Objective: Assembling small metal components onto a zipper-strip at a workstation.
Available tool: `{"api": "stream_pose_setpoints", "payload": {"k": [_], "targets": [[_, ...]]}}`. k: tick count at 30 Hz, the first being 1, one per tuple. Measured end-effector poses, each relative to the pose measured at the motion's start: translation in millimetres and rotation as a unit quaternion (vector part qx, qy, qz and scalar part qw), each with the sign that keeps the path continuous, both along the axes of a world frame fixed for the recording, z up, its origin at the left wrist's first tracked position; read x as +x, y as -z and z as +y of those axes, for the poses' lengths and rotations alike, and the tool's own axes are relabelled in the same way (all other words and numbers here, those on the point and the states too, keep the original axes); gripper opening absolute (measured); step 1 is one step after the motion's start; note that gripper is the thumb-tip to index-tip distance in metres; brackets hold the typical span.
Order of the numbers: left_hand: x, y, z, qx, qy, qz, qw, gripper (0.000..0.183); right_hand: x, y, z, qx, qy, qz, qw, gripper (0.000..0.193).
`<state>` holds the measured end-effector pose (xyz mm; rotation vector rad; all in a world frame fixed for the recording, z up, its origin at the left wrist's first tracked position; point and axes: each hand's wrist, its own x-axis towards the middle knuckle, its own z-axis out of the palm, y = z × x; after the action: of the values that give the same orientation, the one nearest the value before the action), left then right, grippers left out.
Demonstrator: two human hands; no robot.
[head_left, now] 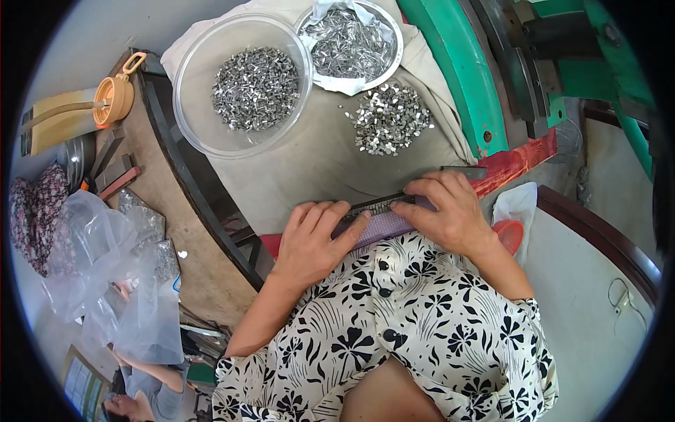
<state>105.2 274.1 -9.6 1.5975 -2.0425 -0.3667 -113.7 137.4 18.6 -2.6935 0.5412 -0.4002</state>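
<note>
Left hand (314,235) and right hand (448,211), both half closed with bent fingers, hold a long narrow dark bar (374,205) beside purple textured material (383,228).

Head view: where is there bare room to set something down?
Bare cloth lies between the clear tub, the loose metal heap and the dark strip held by the left hand and right hand. Brown board shows bare beside the plastic bags. Crowded: the far end, with the tub and metal bowl side by side.
</note>
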Motion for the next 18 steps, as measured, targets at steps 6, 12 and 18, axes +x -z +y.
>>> {"api": "stream_pose_setpoints", "payload": {"k": [6,12,18], "targets": [[-1.1,-2.8,1.6,0.040,-0.065,0.081,0.994,0.037,14.2,-15.1,-30.2,0.021,0.052,-0.062,0.997,0.025],[4.6,1.4,9.2,0.052,-0.106,0.092,0.989,0.035,47.3,-21.3,-75.3,-0.025,0.098,-0.092,0.991,0.014],[1.2,8.5,11.6,0.047,-0.130,0.132,0.982,0.033,99.8,-2.6,-125.4,-0.084,0.077,-0.062,0.992,0.017]]}}
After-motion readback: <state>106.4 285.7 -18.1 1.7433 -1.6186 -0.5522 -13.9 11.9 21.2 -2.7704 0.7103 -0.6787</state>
